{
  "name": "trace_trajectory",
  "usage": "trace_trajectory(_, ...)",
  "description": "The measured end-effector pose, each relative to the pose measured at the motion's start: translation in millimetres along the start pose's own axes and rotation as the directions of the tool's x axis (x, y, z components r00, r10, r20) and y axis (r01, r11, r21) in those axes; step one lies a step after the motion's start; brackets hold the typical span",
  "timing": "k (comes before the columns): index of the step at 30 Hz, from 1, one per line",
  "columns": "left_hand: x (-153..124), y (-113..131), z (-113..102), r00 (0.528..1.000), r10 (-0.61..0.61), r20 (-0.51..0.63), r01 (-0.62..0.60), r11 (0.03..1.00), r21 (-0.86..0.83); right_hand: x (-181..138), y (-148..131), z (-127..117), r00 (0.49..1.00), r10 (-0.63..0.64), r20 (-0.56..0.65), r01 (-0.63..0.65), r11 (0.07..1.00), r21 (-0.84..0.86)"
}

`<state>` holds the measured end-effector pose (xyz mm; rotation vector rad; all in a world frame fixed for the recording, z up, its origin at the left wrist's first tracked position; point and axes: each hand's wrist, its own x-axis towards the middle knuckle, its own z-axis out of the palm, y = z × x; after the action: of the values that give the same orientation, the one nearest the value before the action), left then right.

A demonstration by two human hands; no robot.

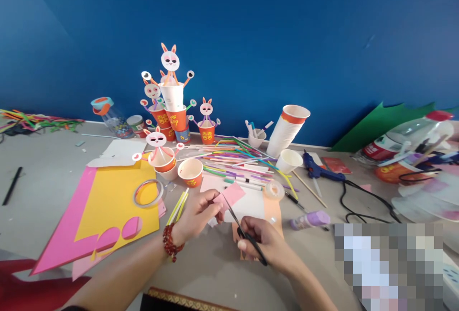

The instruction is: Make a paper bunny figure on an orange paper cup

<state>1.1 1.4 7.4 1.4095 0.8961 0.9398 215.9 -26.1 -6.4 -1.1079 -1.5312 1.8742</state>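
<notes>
My left hand [196,215], with a red bead bracelet at the wrist, pinches a small piece of pink paper [231,194] near the table's front. My right hand [260,242] is closed round black-handled scissors [244,232], whose blades point up into the pink paper's lower edge. Beneath them lie a white sheet [251,203] and an orange sheet [273,210].
Yellow and pink sheets [107,205] and a tape roll [148,193] lie left. Paper-cup rabbits [172,105], loose cups [190,171], several coloured straws [236,160], a cup stack [289,129], a blue glue gun [317,170], a glue stick [310,219] and a plastic bottle [409,141] crowd the back and right.
</notes>
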Motion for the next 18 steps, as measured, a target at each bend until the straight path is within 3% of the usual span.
trace_trajectory(18, 1.7, 2.2, 0.9, 0.998, -0.064, 0.011, 0.065, 0.996, -0.066, 1.8, 2.7, 0.8, 0.999, 0.019, -0.037, -0.018, 1.0, 0.013)
